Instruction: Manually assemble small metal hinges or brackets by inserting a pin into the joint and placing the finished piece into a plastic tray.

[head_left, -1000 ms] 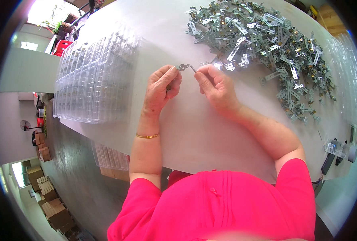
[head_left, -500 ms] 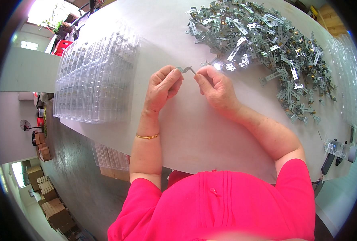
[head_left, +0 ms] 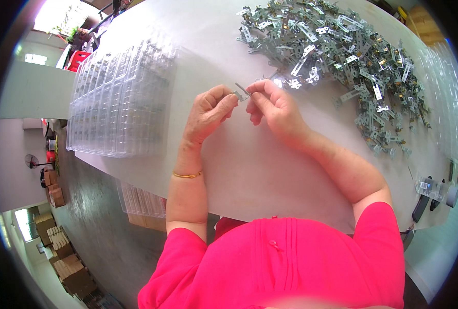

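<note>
Between my two hands, above the middle of the table, is a small metal bracket [head_left: 241, 93] with a thin strip standing up from it. My left hand [head_left: 210, 110] pinches its left end between thumb and fingers. At its right end, the thumb and forefinger of my right hand [head_left: 274, 107] are closed on it, with the other fingers curled below. A big heap of similar metal brackets [head_left: 337, 56] lies beyond my right hand, some with brass-coloured bits. To the left of my left hand stands a stack of clear plastic trays [head_left: 121, 98] holding small metal parts.
The white table [head_left: 270, 175] spreads under both forearms. More clear trays [head_left: 442, 98] stand along the right edge. Near them lie a clear plastic bottle [head_left: 435, 190] and a black tool [head_left: 420, 208]. Below the table's left edge sits another filled tray [head_left: 141, 200] on a carton.
The bracket has turned in my fingers, and its strip now points up and left. My right hand has shifted slightly left, nearer my left hand, with its lower fingers lower.
</note>
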{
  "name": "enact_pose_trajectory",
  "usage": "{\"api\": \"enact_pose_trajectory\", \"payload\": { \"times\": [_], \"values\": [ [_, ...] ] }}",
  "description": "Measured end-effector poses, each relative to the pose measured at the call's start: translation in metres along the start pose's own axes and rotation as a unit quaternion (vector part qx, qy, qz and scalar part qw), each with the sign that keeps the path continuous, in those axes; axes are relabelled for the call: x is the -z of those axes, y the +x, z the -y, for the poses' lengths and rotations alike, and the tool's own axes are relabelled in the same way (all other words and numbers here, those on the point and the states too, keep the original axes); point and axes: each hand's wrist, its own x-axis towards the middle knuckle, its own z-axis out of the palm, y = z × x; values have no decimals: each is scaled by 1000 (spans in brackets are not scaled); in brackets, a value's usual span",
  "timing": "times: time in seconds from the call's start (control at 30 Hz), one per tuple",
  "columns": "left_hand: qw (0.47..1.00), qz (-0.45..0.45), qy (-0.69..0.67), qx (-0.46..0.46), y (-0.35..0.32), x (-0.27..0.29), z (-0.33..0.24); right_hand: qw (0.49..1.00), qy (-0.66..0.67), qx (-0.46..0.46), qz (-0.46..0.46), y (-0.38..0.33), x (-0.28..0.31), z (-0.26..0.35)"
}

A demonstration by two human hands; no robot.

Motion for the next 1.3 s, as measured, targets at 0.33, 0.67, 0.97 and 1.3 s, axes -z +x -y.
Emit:
{"api": "enact_pose_trajectory", "payload": {
  "times": [0.33, 0.67, 0.97, 1.3],
  "values": [
    [998, 58, -4, 29, -4, -4, -12, 997, -71, 2, 32, 4, 8, 4],
    [998, -64, -7, -10, 1, -15, 0, 987, -33, 152, -46, 12, 8, -10],
    [985, -63, 133, -95, 0, -24, -2, 993, -65, 94, -23, 8, 11, -3],
    [985, 111, -131, 14, 0, -9, 0, 988, -50, 119, -79, 13, 15, 8]
  ]
}}
